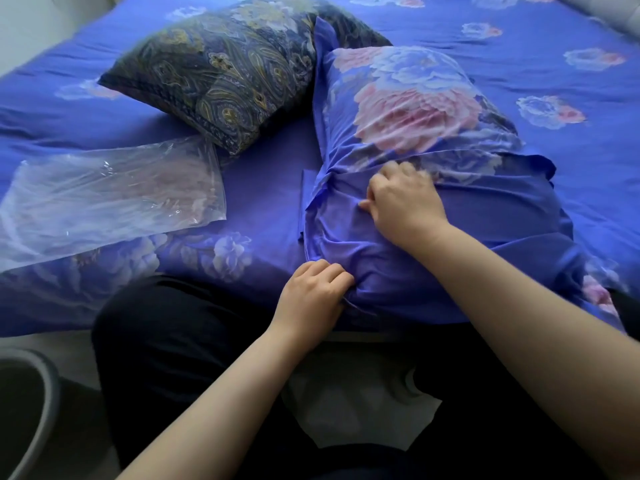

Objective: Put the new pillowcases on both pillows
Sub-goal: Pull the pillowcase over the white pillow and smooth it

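A pillow in a new blue pillowcase with pink flowers lies on the bed in front of me, its open end toward me. My left hand grips the plain blue fabric at the near left corner of that pillowcase. My right hand is curled on the flap at the opening, fingers pressed into the cloth. A second pillow in a dark paisley case lies behind, to the left. A folded blue cloth pokes out from under the flowered pillow's left side.
A crumpled clear plastic bag lies on the blue flowered bed sheet at the left. My dark-trousered legs are against the bed edge. A round dark bin rim stands on the floor at lower left.
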A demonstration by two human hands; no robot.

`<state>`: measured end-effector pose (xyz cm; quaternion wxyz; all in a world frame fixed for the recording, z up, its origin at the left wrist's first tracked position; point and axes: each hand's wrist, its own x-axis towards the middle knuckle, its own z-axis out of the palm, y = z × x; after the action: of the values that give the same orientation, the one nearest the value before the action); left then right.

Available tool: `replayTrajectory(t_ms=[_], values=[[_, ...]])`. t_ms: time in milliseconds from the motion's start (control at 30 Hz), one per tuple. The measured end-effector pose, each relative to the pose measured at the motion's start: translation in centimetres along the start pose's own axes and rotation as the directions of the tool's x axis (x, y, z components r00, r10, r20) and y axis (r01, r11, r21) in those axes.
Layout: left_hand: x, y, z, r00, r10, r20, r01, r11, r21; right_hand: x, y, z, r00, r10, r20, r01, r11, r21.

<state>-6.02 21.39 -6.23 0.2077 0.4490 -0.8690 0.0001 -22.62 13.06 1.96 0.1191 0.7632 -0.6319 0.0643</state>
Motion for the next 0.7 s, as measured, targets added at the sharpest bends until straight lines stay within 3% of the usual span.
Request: replayTrajectory(t_ms=[67, 133, 200, 267, 333, 400, 500, 567, 633, 700], values=[[0.1, 0.0, -0.4, 0.999, 0.015, -0.039, -0.015, 1.0, 0.002, 1.3, 0.2, -1.4, 0.998, 0.033, -0.057, -0.033, 0.999, 0.002], [0.5, 0.1, -0.9, 0.995, 0.028, -0.091, -0.028, 1.0, 0.004, 2.4, 0.4, -2.4, 0.991, 0.077, 0.112, -0.076, 0.997, -0.015], [1.2, -0.3, -1.8, 0.992, 0.027, -0.127, -0.026, 1.0, 0.014, 3.1, -0.4, -2.7, 0.951, 0.012, 0.309, -0.017, 1.0, 0.011], [1.6, -1.5, -2.8, 0.989, 0.029, -0.143, -0.025, 0.999, 0.03, 4.0, -1.2, -2.9, 0.932, -0.092, 0.35, 0.063, 0.994, 0.093], [1.8, -2.7, -3.7, 0.991, 0.014, -0.13, -0.013, 1.0, 0.009, 5.4, -0.4, -3.4, 0.977, -0.061, 0.202, 0.035, 0.99, 0.134], [2.1, -3.4, -4.3, 0.994, -0.04, -0.103, 0.035, 0.998, -0.046, 6.8, 1.5, -4.0, 0.997, 0.067, 0.036, -0.072, 0.983, 0.17], [2.6, -3.8, -4.3, 0.998, -0.063, 0.022, 0.064, 0.995, -0.076, 7.2, 1.9, -3.0, 0.996, 0.087, 0.016, -0.088, 0.984, 0.154], [2.0, -4.0, -4.2, 0.963, -0.164, 0.213, 0.198, 0.969, -0.147, 6.8, 1.0, -2.4, 0.998, 0.037, 0.058, -0.046, 0.984, 0.173], [1.2, -4.5, -4.3, 0.865, -0.343, 0.368, 0.397, 0.914, -0.083, 6.4, 0.7, -2.4, 0.992, 0.01, 0.123, -0.031, 0.985, 0.172], [0.5, -4.6, -4.2, 0.79, -0.496, 0.36, 0.533, 0.846, -0.006, 6.2, 0.8, -3.2, 0.974, -0.017, 0.224, -0.015, 0.99, 0.14]])
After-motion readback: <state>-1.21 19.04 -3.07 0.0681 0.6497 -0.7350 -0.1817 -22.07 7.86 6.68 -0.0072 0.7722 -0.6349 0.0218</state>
